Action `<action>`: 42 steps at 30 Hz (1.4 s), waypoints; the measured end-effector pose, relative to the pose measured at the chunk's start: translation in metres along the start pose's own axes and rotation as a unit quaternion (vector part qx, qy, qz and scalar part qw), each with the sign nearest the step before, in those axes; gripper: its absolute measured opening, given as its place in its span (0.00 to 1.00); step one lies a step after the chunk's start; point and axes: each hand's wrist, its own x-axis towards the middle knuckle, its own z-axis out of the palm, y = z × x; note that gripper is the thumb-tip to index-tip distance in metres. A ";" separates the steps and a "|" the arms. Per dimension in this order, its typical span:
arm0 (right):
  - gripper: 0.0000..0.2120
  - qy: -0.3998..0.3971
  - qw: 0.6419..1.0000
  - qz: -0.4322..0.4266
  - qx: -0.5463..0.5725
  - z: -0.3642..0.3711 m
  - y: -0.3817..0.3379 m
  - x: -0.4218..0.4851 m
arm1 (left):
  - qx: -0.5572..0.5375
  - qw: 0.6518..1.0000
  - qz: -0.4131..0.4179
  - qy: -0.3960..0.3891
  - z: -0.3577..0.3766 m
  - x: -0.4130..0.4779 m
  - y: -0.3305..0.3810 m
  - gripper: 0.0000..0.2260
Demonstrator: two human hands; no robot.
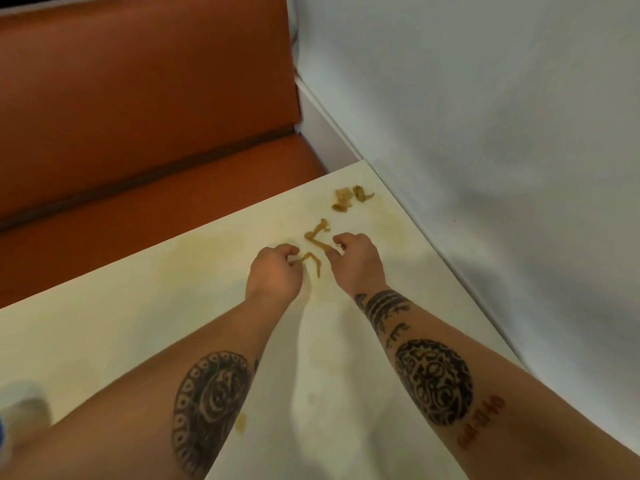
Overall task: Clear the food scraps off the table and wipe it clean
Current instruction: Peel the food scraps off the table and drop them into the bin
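Yellow-brown food scraps lie on the cream table [138, 317] near its far right corner. My left hand [275, 273] has curled fingers that pinch the end of a bent noodle strip [313, 261]. My right hand [355, 258] pinches the end of another strip [317, 237] just beyond it. A small heap of scraps [349, 199] sits farther off, close to the wall. A smaller scrap [241, 422] lies near my left forearm. Greasy yellowish stains spread over the tabletop around the scraps.
An orange padded bench [145, 116] runs along the far side of the table. A grey-white wall [485, 168] bounds the table on the right. A blurred pale object [24, 407] sits at the table's near left edge.
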 end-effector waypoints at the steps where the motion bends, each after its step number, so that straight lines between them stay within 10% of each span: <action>1: 0.18 -0.002 0.999 -0.013 -0.037 0.004 0.003 0.007 | 0.011 1.000 0.001 0.000 0.005 0.005 0.000 0.15; 5: 0.09 0.008 0.992 -0.081 -0.099 0.015 0.013 0.017 | 0.074 0.997 0.015 0.019 0.022 0.010 -0.002 0.16; 10: 0.04 0.037 0.986 -0.125 0.106 0.003 0.016 0.014 | 0.052 0.997 0.040 0.045 0.037 0.010 -0.001 0.11; 15: 0.06 0.015 0.917 0.030 0.397 -0.037 0.000 0.023 | 0.040 0.995 0.078 0.042 0.044 0.012 0.004 0.06; 22: 0.06 0.002 0.807 0.153 0.571 -0.064 -0.003 0.055 | -0.262 0.961 -0.028 0.078 0.034 0.023 0.035 0.05; 32: 0.13 -0.003 0.987 0.064 0.147 -0.067 0.010 0.114 | -0.278 0.959 -0.058 0.027 0.040 0.046 0.075 0.12; 42: 0.09 -0.009 0.999 -0.012 -0.036 -0.053 0.021 0.144 | 0.101 0.993 0.058 0.030 0.063 0.066 0.064 0.06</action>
